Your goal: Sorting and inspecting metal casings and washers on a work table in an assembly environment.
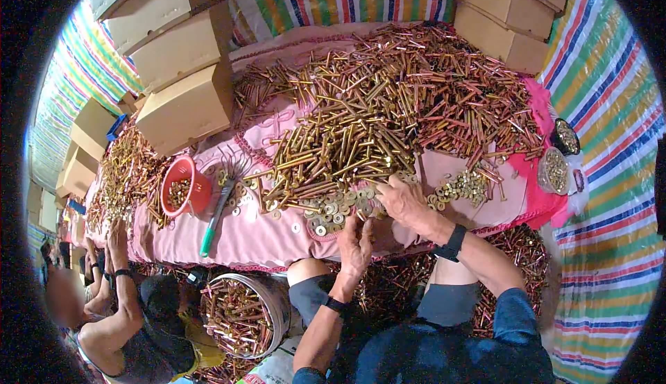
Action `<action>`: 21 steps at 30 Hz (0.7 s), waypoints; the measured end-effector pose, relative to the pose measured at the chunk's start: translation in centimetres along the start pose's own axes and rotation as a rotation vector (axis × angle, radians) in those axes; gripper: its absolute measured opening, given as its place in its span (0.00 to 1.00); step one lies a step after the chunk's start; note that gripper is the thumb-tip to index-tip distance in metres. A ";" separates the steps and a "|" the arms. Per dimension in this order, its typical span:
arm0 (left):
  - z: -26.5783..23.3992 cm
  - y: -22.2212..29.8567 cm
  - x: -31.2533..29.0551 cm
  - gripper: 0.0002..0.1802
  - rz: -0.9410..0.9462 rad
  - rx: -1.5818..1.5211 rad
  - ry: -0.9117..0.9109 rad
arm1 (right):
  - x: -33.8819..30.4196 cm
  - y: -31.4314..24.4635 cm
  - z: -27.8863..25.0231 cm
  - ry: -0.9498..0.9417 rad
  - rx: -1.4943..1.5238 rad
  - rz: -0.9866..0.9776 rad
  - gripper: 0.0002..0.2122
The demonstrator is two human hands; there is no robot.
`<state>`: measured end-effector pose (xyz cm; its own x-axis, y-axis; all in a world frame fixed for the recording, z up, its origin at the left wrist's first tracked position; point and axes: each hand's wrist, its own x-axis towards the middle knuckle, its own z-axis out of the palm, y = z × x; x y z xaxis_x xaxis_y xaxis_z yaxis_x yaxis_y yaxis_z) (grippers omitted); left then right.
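My left hand (355, 246) is at the near edge of the pink-covered table, its fingers pinched together. A small brassy end shows at its fingertips, too little to name. My right hand (406, 202) reaches over the near edge of the bolt pile, fingers curled down and their tips partly hidden. What it grips, if anything, I cannot make out. Between and left of the hands lie loose flat washers (326, 219). Behind them rises a heap of long brass-coloured bolts (340, 144). Small nuts (463, 188) are gathered just right of my right hand.
A red basket (189, 193) of small parts and a green-handled rake (217, 217) lie to the left. Cardboard boxes (184, 106) stand behind. Clear tubs (553, 169) sit at the right. A bucket (277, 308) of bolts is below the table, beside another person (114, 328).
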<state>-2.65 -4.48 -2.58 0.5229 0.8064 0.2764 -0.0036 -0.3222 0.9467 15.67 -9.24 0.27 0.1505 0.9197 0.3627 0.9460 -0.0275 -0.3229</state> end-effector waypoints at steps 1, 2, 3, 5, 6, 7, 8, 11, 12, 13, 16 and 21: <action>0.0 -0.3 -0.1 0.10 0.021 0.003 0.009 | 0.2 -0.6 -0.3 -0.029 0.026 0.061 0.05; 0.1 -0.5 -0.3 0.10 0.041 0.007 0.019 | 0.2 -0.6 0.0 0.006 -0.007 0.017 0.05; 0.3 -0.4 -0.1 0.10 0.064 0.007 0.023 | 0.2 -0.2 0.3 0.043 -0.045 -0.022 0.04; 0.3 -0.3 -0.1 0.10 0.013 0.020 -0.003 | 0.1 0.3 0.4 0.108 -0.132 -0.139 0.04; 0.2 -0.1 -0.1 0.10 -0.016 0.027 -0.015 | 0.1 0.6 0.2 0.137 -0.181 -0.217 0.04; 0.2 -0.2 -0.1 0.10 0.009 0.037 -0.016 | 0.1 0.6 0.2 0.115 -0.153 -0.184 0.04; 0.0 -0.5 0.1 0.11 0.036 0.051 -0.012 | 0.3 0.2 0.1 0.096 -0.123 -0.156 0.04; -0.2 -0.5 0.1 0.14 0.005 0.107 -0.060 | 0.6 0.2 0.4 0.060 0.095 0.111 0.03; 0.1 -0.2 0.2 0.15 -0.020 0.124 -0.091 | 0.6 1.7 1.2 0.167 0.106 0.098 0.04; 0.0 0.1 0.1 0.15 -0.040 0.093 -0.084 | 1.1 1.4 1.2 0.265 0.131 0.080 0.04; -0.1 0.4 -0.1 0.15 -0.067 0.057 -0.070 | 0.6 -0.2 -1.2 0.109 0.568 0.280 0.08; 0.3 -0.9 -0.2 0.11 0.056 0.110 0.001 | 0.2 -3.1 -3.2 -0.202 1.075 0.582 0.13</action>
<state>-2.48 -4.55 -3.56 0.5237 0.7859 0.3289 0.0604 -0.4194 0.9058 13.69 -10.23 4.15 0.3318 0.9250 -0.1853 0.0231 -0.2043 -0.9786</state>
